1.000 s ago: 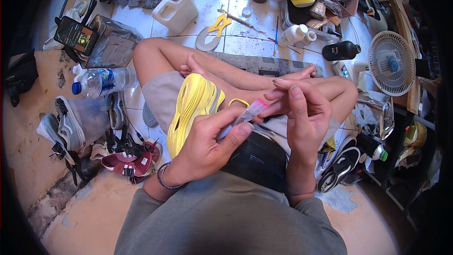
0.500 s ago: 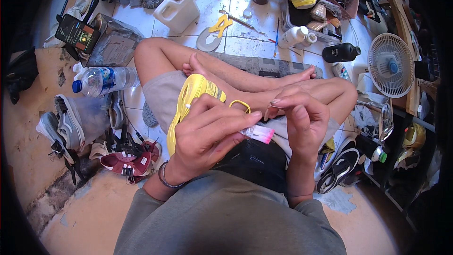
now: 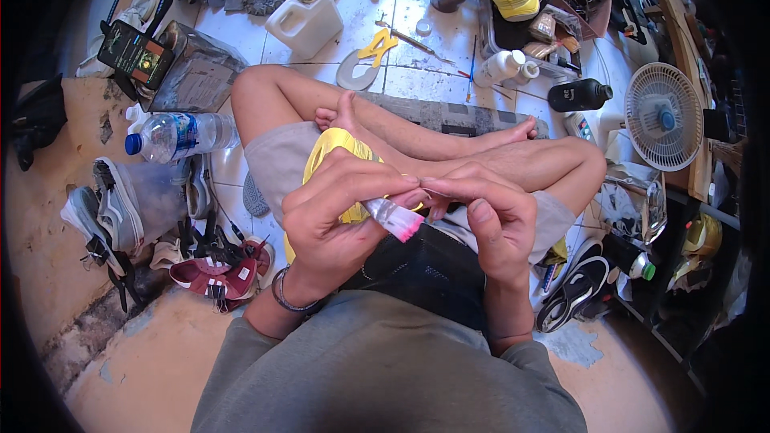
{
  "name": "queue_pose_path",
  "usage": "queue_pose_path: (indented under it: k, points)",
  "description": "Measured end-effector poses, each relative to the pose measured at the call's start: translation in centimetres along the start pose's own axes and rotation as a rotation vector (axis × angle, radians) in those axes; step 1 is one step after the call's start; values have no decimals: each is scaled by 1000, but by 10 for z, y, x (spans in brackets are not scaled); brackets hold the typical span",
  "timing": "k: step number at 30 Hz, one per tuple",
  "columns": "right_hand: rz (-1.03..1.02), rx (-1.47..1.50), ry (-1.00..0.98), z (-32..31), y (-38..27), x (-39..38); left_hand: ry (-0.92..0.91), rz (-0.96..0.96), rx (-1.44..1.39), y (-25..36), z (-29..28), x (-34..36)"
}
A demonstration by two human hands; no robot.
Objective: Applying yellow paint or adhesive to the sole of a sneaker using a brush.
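Apparently, left fingers (image 3: 362, 185) hold a brush (image 3: 396, 219).

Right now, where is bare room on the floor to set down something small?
Bare tile shows between the grey flat piece, thin tool, blue paintbrush and grey mat. It is crowded around the white bottle and brush cup, and over the lap, where the left hand, right hand, pink-tipped brush and yellow shoe gather.

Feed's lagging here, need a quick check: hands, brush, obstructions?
Left hand gripping pink-tipped brush. Right hand close by, grip unclear. Left hand partly hides yellow shoe.
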State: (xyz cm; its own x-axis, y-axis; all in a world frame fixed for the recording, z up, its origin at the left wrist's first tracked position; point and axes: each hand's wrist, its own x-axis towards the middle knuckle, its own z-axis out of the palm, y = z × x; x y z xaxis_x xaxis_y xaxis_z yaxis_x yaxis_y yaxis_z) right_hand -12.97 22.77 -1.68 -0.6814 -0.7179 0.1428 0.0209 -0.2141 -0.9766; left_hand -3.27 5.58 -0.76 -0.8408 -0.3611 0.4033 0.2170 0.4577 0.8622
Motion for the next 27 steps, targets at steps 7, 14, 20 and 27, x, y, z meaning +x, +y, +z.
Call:
queue_pose_path:
  k: [7, 14, 20, 27]
  points:
    - [-4, -23, -16, 0, 1, 1, -37, -15, 33, 8, 1, 3]
    - [34, -19, 66, -1, 4, -1, -116, 127, 240, 13, -1, 0]
    - [-161, -43, 1, -13, 0, -3, -161, 137, 316, 16, 3, -1]
    - [58, -81, -118, 1, -9, -1, -231, 93, 369, 6, 3, 0]
